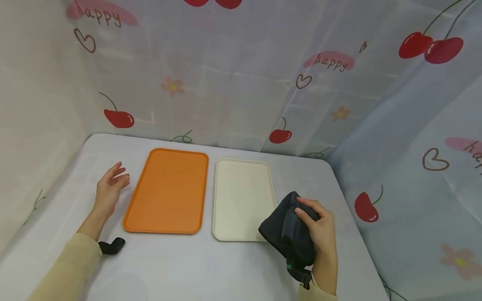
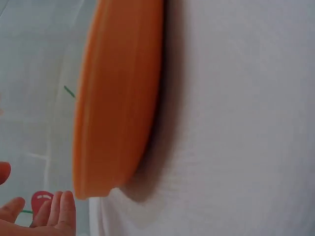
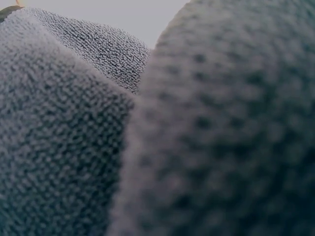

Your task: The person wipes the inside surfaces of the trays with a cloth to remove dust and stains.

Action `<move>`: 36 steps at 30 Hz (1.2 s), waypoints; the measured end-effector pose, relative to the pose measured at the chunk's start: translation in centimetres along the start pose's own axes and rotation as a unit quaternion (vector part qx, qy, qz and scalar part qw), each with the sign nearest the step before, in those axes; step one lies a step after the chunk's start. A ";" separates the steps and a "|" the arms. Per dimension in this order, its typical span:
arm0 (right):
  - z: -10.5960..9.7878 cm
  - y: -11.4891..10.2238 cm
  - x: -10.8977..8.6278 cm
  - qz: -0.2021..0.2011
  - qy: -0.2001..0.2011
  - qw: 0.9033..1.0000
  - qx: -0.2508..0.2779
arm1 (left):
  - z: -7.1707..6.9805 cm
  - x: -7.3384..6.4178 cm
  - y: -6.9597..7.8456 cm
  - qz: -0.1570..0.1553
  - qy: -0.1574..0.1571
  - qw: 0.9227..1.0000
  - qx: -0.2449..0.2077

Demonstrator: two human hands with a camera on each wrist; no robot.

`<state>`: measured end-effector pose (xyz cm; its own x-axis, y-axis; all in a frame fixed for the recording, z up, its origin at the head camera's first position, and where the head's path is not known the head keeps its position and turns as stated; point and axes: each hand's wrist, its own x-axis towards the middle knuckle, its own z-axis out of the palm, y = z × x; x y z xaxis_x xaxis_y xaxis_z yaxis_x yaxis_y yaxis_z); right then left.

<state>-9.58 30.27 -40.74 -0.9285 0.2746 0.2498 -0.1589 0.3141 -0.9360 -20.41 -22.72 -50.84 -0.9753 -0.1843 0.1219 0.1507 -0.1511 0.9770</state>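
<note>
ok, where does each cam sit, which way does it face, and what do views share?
Head: on the head, facing forward and down at the white table; left hand, right hand and both sleeves show.
Left wrist: low along the table, picture turned sideways, at the orange tray's side; left fingers show lower left.
Right wrist: close on dark cloth; no hand I can make out.
Head shares tray and left hand with left wrist, cloth with right wrist.

Dark cloth (image 1: 274,228) partly blocks the cream tray (image 1: 242,196); orange tray (image 1: 169,192) accessible.
</note>
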 end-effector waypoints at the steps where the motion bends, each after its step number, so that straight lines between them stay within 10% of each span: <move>1: 0.1 -0.1 -0.1 -0.002 0.000 1.000 0.004 | -0.2 0.3 -0.4 -0.006 -0.011 0.999 0.032; 6: 0.5 -0.4 -0.6 -0.005 0.002 1.000 0.017 | -0.5 1.5 -2.0 -0.048 -0.056 0.972 0.223; 16: 0.5 0.0 -1.2 0.012 -0.005 1.000 0.010 | 0.5 2.2 -3.4 -0.025 -0.051 0.928 0.369; 24: 0.8 0.3 -1.2 0.011 -0.010 1.000 0.017 | 0.9 2.2 -3.2 0.018 -0.038 0.929 0.368; 36: 0.7 0.3 -1.2 0.011 -0.016 1.000 0.018 | 1.3 1.6 -2.6 -0.095 -0.069 0.954 0.275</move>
<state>-8.78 29.40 -41.52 -0.9423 0.2507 0.2216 -0.1499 0.2759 -0.9494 -22.56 -21.40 -52.97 -0.9942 -0.0688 -0.0822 -0.1020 0.3697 0.9235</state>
